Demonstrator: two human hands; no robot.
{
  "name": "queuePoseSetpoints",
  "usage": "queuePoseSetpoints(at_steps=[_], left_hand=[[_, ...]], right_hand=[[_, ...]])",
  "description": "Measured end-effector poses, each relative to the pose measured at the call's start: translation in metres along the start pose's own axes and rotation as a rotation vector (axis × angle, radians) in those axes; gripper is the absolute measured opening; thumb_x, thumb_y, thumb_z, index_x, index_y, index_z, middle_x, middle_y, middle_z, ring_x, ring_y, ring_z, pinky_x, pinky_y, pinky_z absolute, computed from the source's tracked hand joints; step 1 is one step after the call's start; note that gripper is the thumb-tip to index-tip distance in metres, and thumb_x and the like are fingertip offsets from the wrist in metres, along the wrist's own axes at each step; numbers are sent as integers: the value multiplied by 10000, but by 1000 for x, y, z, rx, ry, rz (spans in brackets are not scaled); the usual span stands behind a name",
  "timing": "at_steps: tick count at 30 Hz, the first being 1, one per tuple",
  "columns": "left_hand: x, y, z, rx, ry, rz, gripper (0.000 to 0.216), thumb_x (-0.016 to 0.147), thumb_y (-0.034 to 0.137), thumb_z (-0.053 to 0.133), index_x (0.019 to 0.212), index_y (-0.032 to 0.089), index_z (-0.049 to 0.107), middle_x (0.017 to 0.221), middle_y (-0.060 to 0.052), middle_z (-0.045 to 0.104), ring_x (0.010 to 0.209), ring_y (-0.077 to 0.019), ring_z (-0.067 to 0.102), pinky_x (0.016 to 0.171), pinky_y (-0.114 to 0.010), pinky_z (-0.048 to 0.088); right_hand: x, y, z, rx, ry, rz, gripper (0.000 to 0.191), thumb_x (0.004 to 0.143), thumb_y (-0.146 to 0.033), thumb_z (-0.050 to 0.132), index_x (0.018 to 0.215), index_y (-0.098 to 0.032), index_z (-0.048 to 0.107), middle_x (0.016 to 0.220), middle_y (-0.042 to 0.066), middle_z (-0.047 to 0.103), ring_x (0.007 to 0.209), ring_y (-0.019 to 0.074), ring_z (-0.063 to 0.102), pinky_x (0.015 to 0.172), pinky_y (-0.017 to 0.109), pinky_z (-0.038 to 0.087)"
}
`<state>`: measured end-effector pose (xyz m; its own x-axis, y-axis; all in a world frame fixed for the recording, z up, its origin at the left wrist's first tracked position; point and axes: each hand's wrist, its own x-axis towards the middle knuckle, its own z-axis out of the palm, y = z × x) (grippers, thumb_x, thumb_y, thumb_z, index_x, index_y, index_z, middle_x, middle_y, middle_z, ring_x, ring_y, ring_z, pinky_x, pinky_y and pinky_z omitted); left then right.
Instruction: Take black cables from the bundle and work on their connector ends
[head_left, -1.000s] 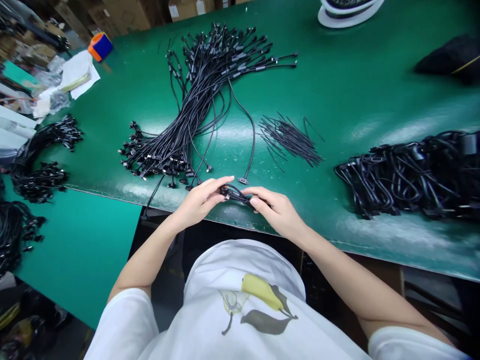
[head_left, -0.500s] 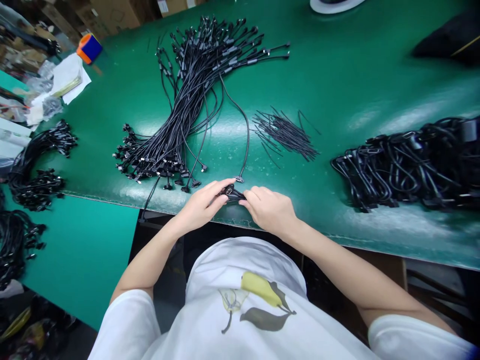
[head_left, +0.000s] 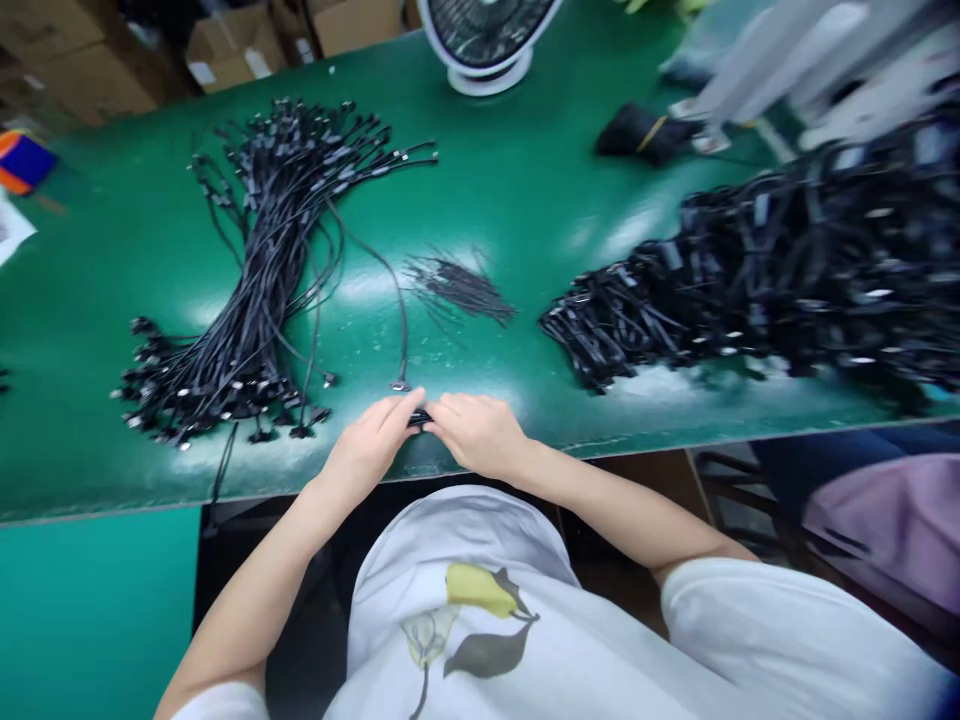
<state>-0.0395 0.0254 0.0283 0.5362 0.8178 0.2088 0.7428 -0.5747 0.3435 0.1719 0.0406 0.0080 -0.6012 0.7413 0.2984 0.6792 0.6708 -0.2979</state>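
As hands close in together at near edge of desk, small folded black cable now almost hidden between them, more bunched than a second ago. My left hand grip pinched shut on it; right hand fingers closed on it too. Head swung right: tied bundles pile looms larger. Loose cable bunch at left, ties beyond hands. Judgement: coil near ready for tying.

A single head-worn camera looks forward and down. It sits close above the near edge of the green bench.
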Motion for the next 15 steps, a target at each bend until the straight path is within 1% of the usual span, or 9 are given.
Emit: queuePoseSetpoints(at_steps=[2, 3, 5, 6, 8, 9, 11, 13, 15], left_hand=[[0, -6, -2, 24, 41, -91, 618, 941, 350, 523, 1487, 208, 269, 1273, -152, 576, 1116, -235, 612, 947, -359, 514], [-2, -12, -4, 58, 67, -155, 664, 925, 390, 544, 1490, 189, 261, 1259, -162, 576, 1098, -254, 610, 934, -384, 516], [-10, -27, -7, 156, 115, -285, 638, 912, 445, 544, 1442, 146, 351, 1140, -159, 618, 1006, -282, 615, 889, -428, 515], [-15, -33, -8, 203, 120, -345, 586, 918, 452, 526, 1396, 132, 416, 1066, -148, 635, 955, -287, 613, 869, -440, 510], [-24, -40, -9, 237, 88, -417, 496, 932, 454, 493, 1304, 125, 509, 974, -128, 643, 898, -284, 601, 847, -440, 499], [-26, -40, -8, 223, 64, -427, 473, 937, 453, 483, 1277, 127, 529, 964, -124, 643, 894, -279, 597, 845, -429, 495], [-21, -30, -2, 172, 28, -422, 464, 939, 447, 482, 1277, 131, 526, 986, -121, 645, 922, -268, 591, 858, -401, 486], [-3, -17, 11, 153, 7, -416, 527, 928, 442, 509, 1338, 113, 472, 1068, -142, 640, 991, -276, 582, 892, -392, 470], [24, -9, 25, 147, -44, -440, 637, 899, 425, 568, 1402, 74, 397, 1150, -185, 614, 1043, -305, 569, 894, -403, 462]], right_hand=[[-10, 26, -9, -38, 112, 160, 395, 1022, -369, 316, 1079, -167, 651, 842, 68, 642, 763, 159, 566, 679, 276, 381], [-16, 44, -15, -74, 189, 273, 396, 1021, -362, 312, 1137, -162, 634, 905, 87, 644, 820, 173, 577, 723, 279, 404], [-31, 81, -27, -181, 325, 504, 416, 1011, -346, 310, 1252, -139, 578, 1048, 143, 614, 945, 224, 565, 811, 330, 430], [-38, 98, -33, -239, 357, 593, 428, 999, -339, 322, 1285, -123, 556, 1099, 172, 590, 984, 255, 547, 831, 372, 432], [-48, 123, -41, -327, 330, 700, 446, 967, -329, 371, 1308, -96, 540, 1153, 216, 557, 1016, 307, 513, 837, 448, 421], [-50, 130, -43, -351, 293, 728, 455, 951, -324, 397, 1312, -88, 539, 1171, 232, 549, 1027, 328, 501, 839, 478, 409], [-50, 130, -46, -378, 251, 774, 482, 929, -336, 437, 1329, -83, 530, 1207, 253, 537, 1051, 365, 484, 847, 522, 382], [-45, 118, -49, -403, 295, 806, 510, 927, -371, 452, 1350, -96, 520, 1249, 261, 520, 1083, 391, 473, 864, 545, 363], [-33, 99, -50, -363, 337, 719, 480, 940, -391, 432, 1315, -118, 555, 1239, 242, 538, 1084, 378, 492, 879, 529, 377]])
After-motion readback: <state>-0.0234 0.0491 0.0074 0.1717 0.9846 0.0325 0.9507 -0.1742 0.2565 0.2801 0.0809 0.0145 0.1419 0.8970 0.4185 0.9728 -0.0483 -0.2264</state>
